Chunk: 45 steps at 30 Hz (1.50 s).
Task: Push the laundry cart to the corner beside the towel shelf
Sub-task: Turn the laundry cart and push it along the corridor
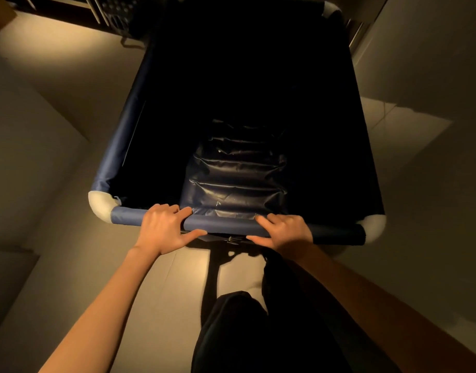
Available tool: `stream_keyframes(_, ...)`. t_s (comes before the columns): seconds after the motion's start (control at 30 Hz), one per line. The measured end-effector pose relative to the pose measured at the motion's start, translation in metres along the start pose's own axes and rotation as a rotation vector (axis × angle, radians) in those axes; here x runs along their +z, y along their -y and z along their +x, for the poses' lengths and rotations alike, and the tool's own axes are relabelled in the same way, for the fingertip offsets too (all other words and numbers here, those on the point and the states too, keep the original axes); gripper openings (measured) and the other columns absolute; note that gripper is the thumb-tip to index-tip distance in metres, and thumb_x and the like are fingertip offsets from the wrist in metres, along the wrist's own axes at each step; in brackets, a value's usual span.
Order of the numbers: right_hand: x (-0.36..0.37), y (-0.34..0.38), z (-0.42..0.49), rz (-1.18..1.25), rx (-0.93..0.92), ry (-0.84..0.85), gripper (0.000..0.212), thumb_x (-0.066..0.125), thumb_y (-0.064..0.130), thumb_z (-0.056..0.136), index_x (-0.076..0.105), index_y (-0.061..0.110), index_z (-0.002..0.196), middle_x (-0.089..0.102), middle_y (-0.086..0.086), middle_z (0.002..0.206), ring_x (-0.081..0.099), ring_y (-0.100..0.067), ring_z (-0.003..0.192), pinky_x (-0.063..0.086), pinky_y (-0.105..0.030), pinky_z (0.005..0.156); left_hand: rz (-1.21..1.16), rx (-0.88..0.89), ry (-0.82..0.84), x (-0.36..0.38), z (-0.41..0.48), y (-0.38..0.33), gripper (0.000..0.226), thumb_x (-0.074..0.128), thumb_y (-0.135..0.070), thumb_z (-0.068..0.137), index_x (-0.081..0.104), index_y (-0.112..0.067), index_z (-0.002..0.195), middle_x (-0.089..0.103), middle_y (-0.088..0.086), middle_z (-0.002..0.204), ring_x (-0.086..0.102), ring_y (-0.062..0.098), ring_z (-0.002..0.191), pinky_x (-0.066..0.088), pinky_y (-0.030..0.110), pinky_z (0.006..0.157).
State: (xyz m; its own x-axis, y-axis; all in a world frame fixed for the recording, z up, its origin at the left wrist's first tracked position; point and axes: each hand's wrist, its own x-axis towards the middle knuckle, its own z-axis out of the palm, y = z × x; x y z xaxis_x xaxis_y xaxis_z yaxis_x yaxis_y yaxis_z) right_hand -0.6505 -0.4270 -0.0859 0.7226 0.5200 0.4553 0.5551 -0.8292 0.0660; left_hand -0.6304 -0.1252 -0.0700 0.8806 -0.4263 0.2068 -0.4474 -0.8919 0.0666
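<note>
A large laundry cart [118,146] with dark blue fabric walls and white corner pieces fills the middle of the view, seen from above. Its inside is deep and dark, with crumpled blue fabric on the near wall. My left hand [161,227] grips the padded near rim left of centre. My right hand [285,231] grips the same rim right of centre. A dark shelf unit [70,9] shows dimly at the top left, beyond the cart's far end.
Pale tiled floor [56,117] lies to both sides of the cart under dim warm light. A metal frame edge [356,36] stands near the cart's far right corner. My dark trouser leg [244,332] is below the rim.
</note>
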Motion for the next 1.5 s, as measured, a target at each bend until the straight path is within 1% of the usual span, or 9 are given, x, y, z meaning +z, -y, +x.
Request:
stream_keyframes(0.17, -0.016, -0.025, -0.011, -0.028, -0.035, 0.111, 0.054, 0.039, 0.062, 0.085, 0.068, 0.018, 0.090, 0.067, 0.001, 0.066, 0.062, -0.014, 0.052, 0.037, -0.019, 0.042, -0.014, -0.050, 0.025, 0.002, 0.005, -0.032, 0.080, 0.016, -0.077, 0.082, 0.068, -0.016, 0.085, 0.060, 0.002, 0.057, 0.057, 0.019, 0.050, 0.045, 0.028, 0.055)
stream_keyframes(0.33, -0.021, -0.054, -0.015, -0.019, -0.041, 0.148, 0.053, 0.041, 0.063, 0.084, 0.068, 0.018, 0.090, 0.065, 0.002, 0.065, 0.061, -0.014, 0.051, 0.034, -0.019, 0.041, -0.008, -0.077, 0.038, 0.009, 0.019, -0.054, 0.080, 0.015, -0.078, 0.082, 0.068, -0.019, 0.084, 0.058, 0.001, 0.055, 0.056, 0.018, 0.050, 0.043, 0.025, 0.055)
stream_keyframes(0.47, -0.019, -0.086, -0.014, -0.008, -0.060, 0.115, 0.055, 0.037, 0.062, 0.087, 0.070, 0.018, 0.090, 0.065, 0.002, 0.064, 0.061, -0.013, 0.050, 0.033, -0.018, 0.042, 0.013, -0.100, 0.027, 0.015, 0.041, -0.071, 0.080, 0.015, -0.078, 0.082, 0.069, -0.019, 0.085, 0.061, 0.001, 0.058, 0.059, 0.020, 0.052, 0.043, 0.024, 0.056)
stream_keyframes(0.6, -0.010, -0.128, -0.006, 0.007, -0.118, 0.079, 0.052, 0.046, 0.061, 0.083, 0.071, 0.015, 0.090, 0.067, 0.000, 0.065, 0.062, -0.015, 0.051, 0.037, -0.018, 0.043, 0.017, -0.132, 0.029, 0.023, 0.071, -0.088, 0.080, 0.017, -0.078, 0.080, 0.069, -0.019, 0.090, 0.064, 0.002, 0.062, 0.061, 0.022, 0.057, 0.046, 0.026, 0.059)
stream_keyframes(0.73, 0.001, -0.180, 0.007, 0.013, -0.175, 0.007, 0.050, 0.053, 0.061, 0.082, 0.070, 0.014, 0.087, 0.065, 0.000, 0.062, 0.061, -0.016, 0.049, 0.040, -0.021, 0.040, -0.019, -0.171, 0.024, 0.031, 0.107, -0.104, 0.079, 0.015, -0.078, 0.081, 0.069, -0.020, 0.091, 0.062, 0.002, 0.061, 0.060, 0.020, 0.056, 0.044, 0.026, 0.056)
stream_keyframes(0.97, 0.024, -0.270, 0.037, 0.071, -0.214, -0.010, 0.055, 0.039, 0.062, 0.088, 0.071, 0.017, 0.085, 0.066, 0.001, 0.063, 0.063, -0.018, 0.050, 0.043, -0.020, 0.043, -0.059, -0.221, 0.009, 0.046, 0.181, -0.128, 0.078, 0.016, -0.077, 0.083, 0.068, -0.019, 0.090, 0.063, 0.003, 0.062, 0.060, 0.023, 0.056, 0.045, 0.028, 0.057)
stream_keyframes(1.03, 0.031, -0.292, 0.050, 0.113, -0.227, -0.002, 0.055, 0.039, 0.062, 0.089, 0.071, 0.017, 0.085, 0.066, 0.001, 0.063, 0.063, -0.018, 0.050, 0.043, -0.019, 0.044, -0.053, -0.240, 0.004, 0.051, 0.201, -0.130, 0.077, 0.016, -0.077, 0.083, 0.067, -0.020, 0.089, 0.063, 0.003, 0.063, 0.060, 0.023, 0.057, 0.045, 0.028, 0.058)
stream_keyframes(1.17, 0.048, -0.330, 0.077, 0.108, -0.226, 0.004, 0.045, 0.051, 0.060, 0.083, 0.070, 0.020, 0.084, 0.062, 0.003, 0.059, 0.063, -0.017, 0.050, 0.041, -0.021, 0.041, -0.039, -0.273, -0.006, 0.057, 0.242, -0.129, 0.073, 0.019, -0.076, 0.083, 0.066, -0.020, 0.087, 0.061, 0.002, 0.061, 0.059, 0.023, 0.056, 0.042, 0.027, 0.056)
stream_keyframes(1.5, 0.093, -0.409, 0.151, 0.133, -0.324, 0.073, 0.048, 0.048, 0.059, 0.083, 0.069, 0.016, 0.090, 0.064, -0.002, 0.066, 0.063, -0.021, 0.053, 0.041, -0.022, 0.045, 0.017, -0.311, 0.007, 0.073, 0.338, -0.104, 0.069, 0.025, -0.072, 0.085, 0.066, -0.017, 0.086, 0.061, 0.004, 0.060, 0.058, 0.024, 0.052, 0.041, 0.026, 0.054)
